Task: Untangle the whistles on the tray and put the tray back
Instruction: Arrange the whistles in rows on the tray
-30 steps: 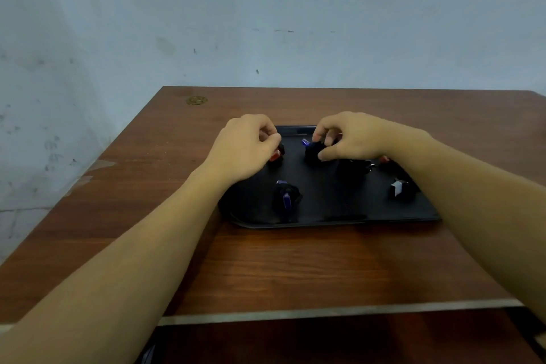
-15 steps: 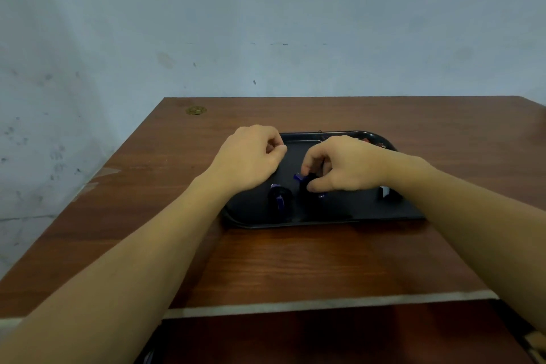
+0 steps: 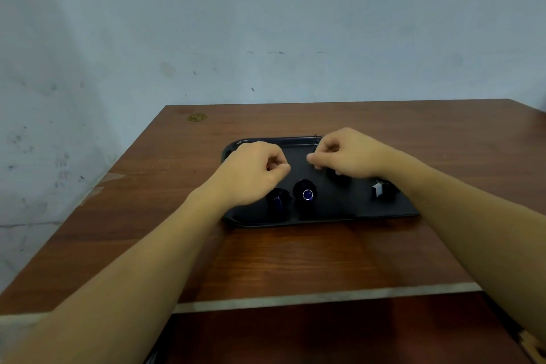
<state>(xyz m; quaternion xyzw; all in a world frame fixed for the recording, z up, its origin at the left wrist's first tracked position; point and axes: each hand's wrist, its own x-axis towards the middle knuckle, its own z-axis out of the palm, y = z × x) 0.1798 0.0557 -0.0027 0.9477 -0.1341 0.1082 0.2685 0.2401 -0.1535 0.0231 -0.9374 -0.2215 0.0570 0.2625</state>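
Pinching something small and red, the left hand hovers over the black tray near its left end. The right hand pinches a thin cord by the far rim. Tugging hard could drag the blue whistle off the near edge.

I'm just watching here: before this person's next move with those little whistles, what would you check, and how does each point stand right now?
1. Tray flat on the table: ok.
2. Left hand has a firm hold: fingers curled over something reddish, mostly hidden; cannot tell.
3. Right hand grips a cord: fingers pinched, cord too thin to see; cannot tell.
4. Two blue whistles at the tray's near edge lie apart from both hands: ok.
5. White whistle lies apart from the others: ok.
6. All whistles untangled: cannot tell.
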